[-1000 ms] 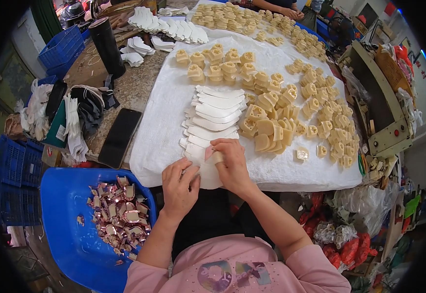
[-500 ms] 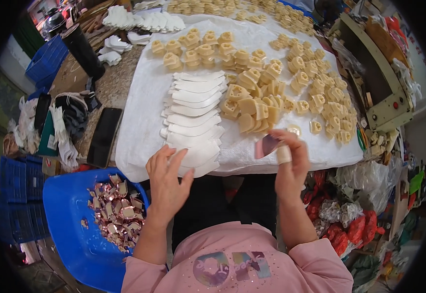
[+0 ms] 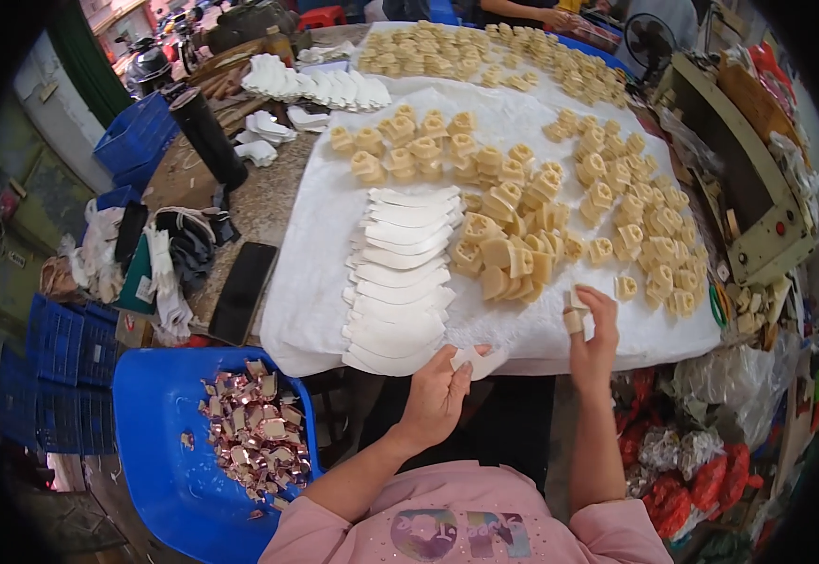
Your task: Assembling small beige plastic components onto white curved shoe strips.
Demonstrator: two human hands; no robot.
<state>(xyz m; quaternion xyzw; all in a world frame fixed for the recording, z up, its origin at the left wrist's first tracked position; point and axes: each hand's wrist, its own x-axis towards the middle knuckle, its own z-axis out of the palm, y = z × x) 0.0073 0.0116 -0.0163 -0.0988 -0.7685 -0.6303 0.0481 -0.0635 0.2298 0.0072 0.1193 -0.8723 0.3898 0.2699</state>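
Observation:
My left hand (image 3: pixel 439 393) pinches one white curved piece (image 3: pixel 482 361) at the table's front edge, beside a row of overlapping white curved pieces (image 3: pixel 400 299). My right hand (image 3: pixel 594 343) is over the white cloth, its thumb wrapped in beige tape. Thumb and forefinger curl around a small pale spot (image 3: pixel 578 299); whether it is held or lies on the cloth I cannot tell. A heap of cream-coloured moulded pieces (image 3: pixel 519 230) stands just beyond, between the row and my right hand.
White cloth (image 3: pixel 311 282) covers the table. More cream pieces (image 3: pixel 428 49) spread at the back and right. A black phone (image 3: pixel 243 293) lies left; a blue tub (image 3: pixel 160 470) holds shiny pink pieces (image 3: pixel 251 423). A green machine frame (image 3: pixel 738 169) stands right. Another person's hand (image 3: pixel 552 19) shows far back.
My left hand has moved from the row toward the right and taken hold of a white piece. The shiny pink piece in my right hand no longer shows. The view has shifted.

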